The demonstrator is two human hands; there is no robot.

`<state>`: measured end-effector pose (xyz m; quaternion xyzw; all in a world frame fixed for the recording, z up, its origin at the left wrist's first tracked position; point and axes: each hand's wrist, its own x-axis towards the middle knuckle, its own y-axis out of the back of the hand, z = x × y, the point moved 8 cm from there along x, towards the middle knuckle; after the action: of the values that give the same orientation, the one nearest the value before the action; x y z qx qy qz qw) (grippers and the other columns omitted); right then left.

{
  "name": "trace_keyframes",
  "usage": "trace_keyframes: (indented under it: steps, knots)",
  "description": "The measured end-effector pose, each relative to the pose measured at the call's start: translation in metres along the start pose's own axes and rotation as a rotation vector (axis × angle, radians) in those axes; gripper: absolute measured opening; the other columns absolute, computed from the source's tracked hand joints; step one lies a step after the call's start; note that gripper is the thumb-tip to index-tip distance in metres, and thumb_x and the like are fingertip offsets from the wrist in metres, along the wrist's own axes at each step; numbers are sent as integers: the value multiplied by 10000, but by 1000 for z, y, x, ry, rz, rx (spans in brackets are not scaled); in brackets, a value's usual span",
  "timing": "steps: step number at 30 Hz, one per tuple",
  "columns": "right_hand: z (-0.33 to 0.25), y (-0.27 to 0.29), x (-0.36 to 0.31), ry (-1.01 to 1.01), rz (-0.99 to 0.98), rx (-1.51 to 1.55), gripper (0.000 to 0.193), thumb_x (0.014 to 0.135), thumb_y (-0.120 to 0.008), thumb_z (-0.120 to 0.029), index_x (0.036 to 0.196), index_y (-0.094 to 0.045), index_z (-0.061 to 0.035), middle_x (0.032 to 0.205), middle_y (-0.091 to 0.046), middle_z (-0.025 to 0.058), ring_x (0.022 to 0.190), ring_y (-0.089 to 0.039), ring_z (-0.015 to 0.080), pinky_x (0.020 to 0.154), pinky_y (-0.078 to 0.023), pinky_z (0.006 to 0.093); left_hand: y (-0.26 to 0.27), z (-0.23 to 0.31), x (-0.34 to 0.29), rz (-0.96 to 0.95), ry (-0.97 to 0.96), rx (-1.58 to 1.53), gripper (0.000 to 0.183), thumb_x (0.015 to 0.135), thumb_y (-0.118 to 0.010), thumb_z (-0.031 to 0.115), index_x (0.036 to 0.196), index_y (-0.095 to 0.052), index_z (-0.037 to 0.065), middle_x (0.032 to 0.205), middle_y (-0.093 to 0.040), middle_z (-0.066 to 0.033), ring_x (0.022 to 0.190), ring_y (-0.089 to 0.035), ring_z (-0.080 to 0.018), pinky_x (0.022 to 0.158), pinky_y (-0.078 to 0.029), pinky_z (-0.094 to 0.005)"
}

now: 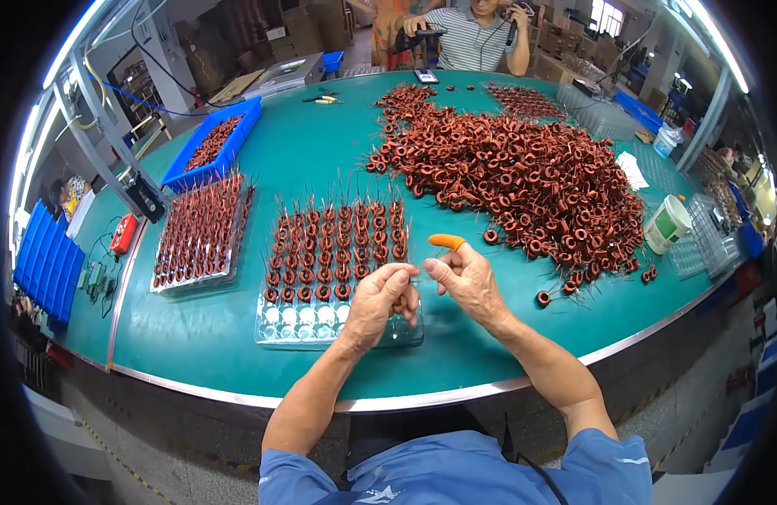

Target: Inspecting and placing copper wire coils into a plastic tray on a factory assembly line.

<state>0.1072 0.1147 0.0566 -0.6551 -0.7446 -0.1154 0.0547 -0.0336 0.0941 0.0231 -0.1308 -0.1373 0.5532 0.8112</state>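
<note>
Over the near edge of a see-through plastic tray (298, 333), my left hand (378, 305) is closed in a pinch. Just right of it, my right hand (470, 286) also pinches, its thumb against the fingers, with an orange finger cot (446, 241) on the raised index finger. Their fingertips almost meet; whatever they hold is too small or hidden to make out. Copper-red wound ring coils (324, 252) stand in rows in the tray, their wire leads pointing up. Its nearest rows show bare pockets. A large heap of loose coils (523, 177) lies beyond my right hand.
Left of the tray is another filled coil tray (199, 236), with a blue bin (176, 175) of coils behind it. A white-green bucket (668, 224) and stacked plastic trays (710, 240) stand at right. Across the green table (237, 358) is a person (473, 38) in a striped shirt.
</note>
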Motion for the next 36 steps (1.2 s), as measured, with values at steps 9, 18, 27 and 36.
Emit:
trace_keyframes:
  steps: [9,18,27,36]
  knots:
    - [19,-7,0,-282,-168,360,252,878,-680,-257,953,-606,-28,677,-597,10,504,-518,52,429,-369,184,-11,5,-3,-4,3,123,395,1005,-418,337,1097,-549,-25,761,-562,-53,636,-530,-102,585,-467,-233]
    - [-15,0,-7,15,-51,17,182,885,-654,-171,922,-622,5,680,-613,31,551,-571,90,488,-449,210,-8,12,-6,116,-137,374,192,958,-516,115,1115,-506,4,742,-517,-16,671,-490,-81,600,-431,-227]
    - [12,-10,-2,-235,-186,513,171,920,-610,-169,999,-638,-19,786,-630,47,642,-588,102,565,-458,211,-9,18,-5,92,-139,112,158,954,-517,129,1061,-507,12,731,-528,-10,650,-488,-71,568,-421,-219]
    - [13,-7,2,-170,-80,447,234,928,-608,-236,1001,-613,-14,742,-610,42,623,-577,103,547,-443,206,-1,9,-6,171,-129,-20,157,959,-514,140,1063,-506,22,749,-542,-28,650,-508,-83,556,-437,-222]
